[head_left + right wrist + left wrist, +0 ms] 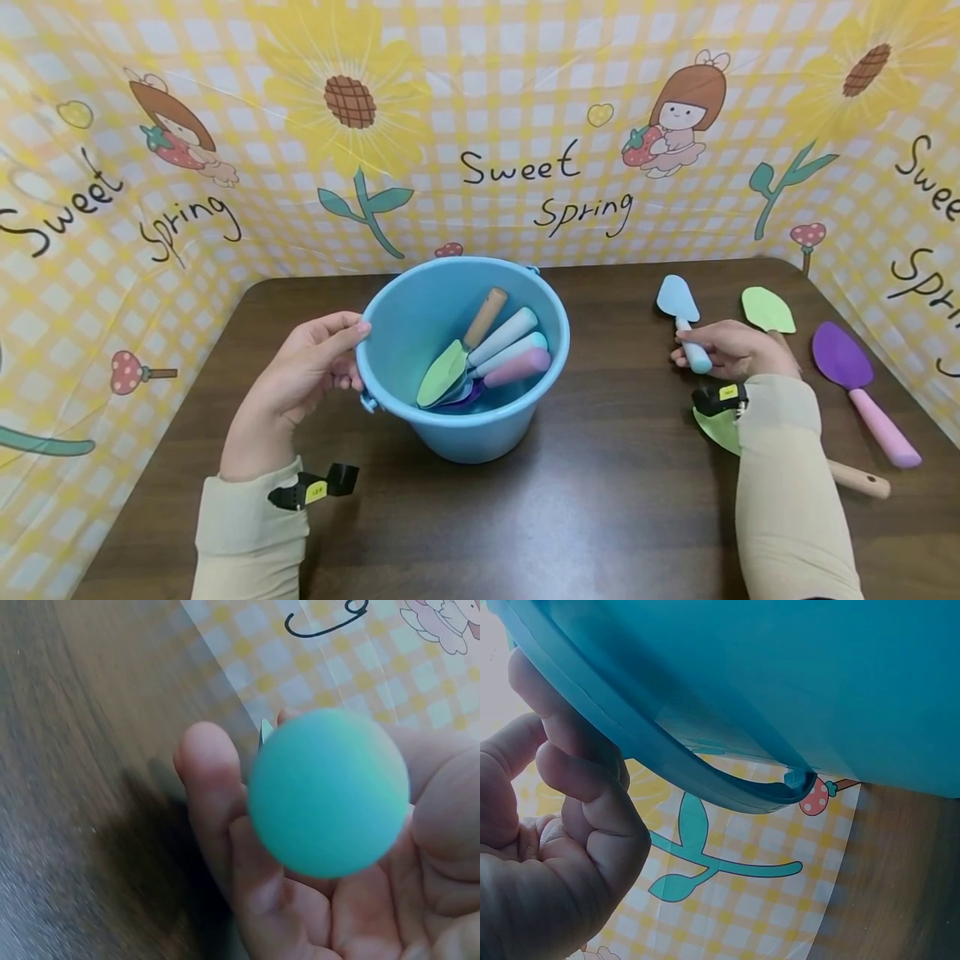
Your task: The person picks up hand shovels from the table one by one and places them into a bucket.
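Note:
A light blue bucket [472, 437] stands on the table, tilted slightly in the head view. My left hand [303, 367] grips its rim at the left, thumb on top and fingers beneath; the left wrist view shows the fingertips against the bucket's rim [592, 712]. Inside the bucket lie several small trowels, among them one with a green blade [442, 375] and wooden handle, and one with a pink handle [517, 367]. Off to the right, my right hand [738, 350] holds a blue trowel [677, 297] by its pale handle, whose rounded turquoise end [330, 795] fills the right wrist view.
A purple trowel [843, 354] with a pink handle lies at the table's right edge. One green trowel [768, 308] lies behind my right hand; another green blade [718, 429] shows partly under my forearm. A patterned cloth [480, 125] hangs around the table.

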Available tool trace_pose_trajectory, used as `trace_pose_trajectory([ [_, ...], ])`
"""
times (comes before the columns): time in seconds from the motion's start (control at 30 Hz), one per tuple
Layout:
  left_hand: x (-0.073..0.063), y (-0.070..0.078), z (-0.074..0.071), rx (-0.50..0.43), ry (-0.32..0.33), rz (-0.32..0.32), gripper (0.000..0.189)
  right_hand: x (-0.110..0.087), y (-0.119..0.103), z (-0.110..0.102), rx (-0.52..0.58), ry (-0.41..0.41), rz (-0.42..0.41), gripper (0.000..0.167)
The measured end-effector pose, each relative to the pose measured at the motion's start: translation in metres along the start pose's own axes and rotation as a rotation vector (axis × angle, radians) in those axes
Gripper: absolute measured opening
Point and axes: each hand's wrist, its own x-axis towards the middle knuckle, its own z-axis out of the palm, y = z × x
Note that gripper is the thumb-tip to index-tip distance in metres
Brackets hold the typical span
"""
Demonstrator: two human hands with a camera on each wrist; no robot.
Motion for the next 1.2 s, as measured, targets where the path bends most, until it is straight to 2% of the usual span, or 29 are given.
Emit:
trace_pose_trajectory([
  [0.4,0.0,0.0,-0.001,-0.008,-0.007,0.012,0.017,0.0,-0.004,0.008,-0.108,0.013,-0.097,0.017],
  [0.63,0.0,0.0,-0.001,-0.015,-0.011,0.013,0.017,-0.007,-0.012,0.016,-0.084,-0.015,-0.161,0.019],
  [0.8,-0.001,0.0,-0.001,-0.016,-0.012,0.016,0.018,-0.011,-0.018,0.024,-0.111,-0.011,-0.217,0.018],
  [0.93,-0.001,-0.001,-0.001,-0.019,-0.016,0.02,0.017,-0.012,-0.024,0.029,-0.128,-0.003,-0.235,0.015],
  [1.2,-0.001,0.0,-0.001,-0.014,-0.016,0.021,0.017,-0.012,-0.036,0.042,-0.133,-0.039,-0.264,0.014],
])
